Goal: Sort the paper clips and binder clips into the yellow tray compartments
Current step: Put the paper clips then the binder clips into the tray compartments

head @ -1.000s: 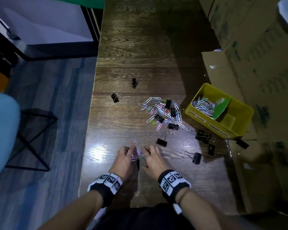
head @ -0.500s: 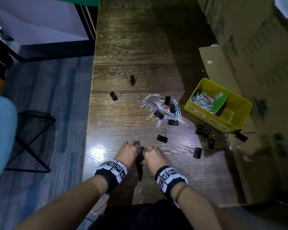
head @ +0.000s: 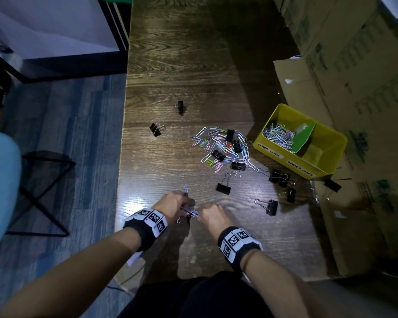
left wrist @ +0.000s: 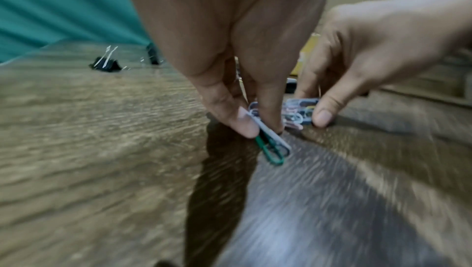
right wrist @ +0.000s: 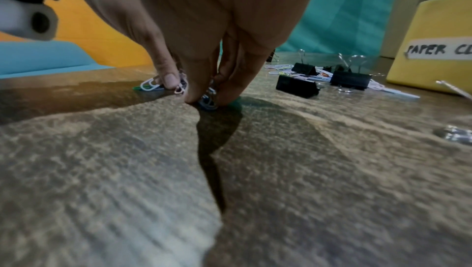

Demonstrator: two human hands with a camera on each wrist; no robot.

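Observation:
Both hands work close together near the table's front edge. My left hand (head: 174,203) pinches a small bunch of paper clips (left wrist: 270,144), white and green ones sticking out below the fingertips. My right hand (head: 210,213) pinches another bunch of coloured paper clips (right wrist: 208,100) against the wood. A mixed pile of paper clips and black binder clips (head: 225,149) lies mid-table. The yellow tray (head: 331,167) stands at the right, with paper clips (head: 277,135) in its left compartment behind a green divider (head: 302,136).
Loose black binder clips lie around: two far left (head: 156,129) (head: 180,106), one ahead of my hands (head: 223,187), several near the tray (head: 278,176). Cardboard boxes (head: 354,76) line the right side. The table's left edge drops to a blue floor.
My hands have drawn back toward the table's front edge and closed together, gathering the small bunch of paper clips between their fingertips.

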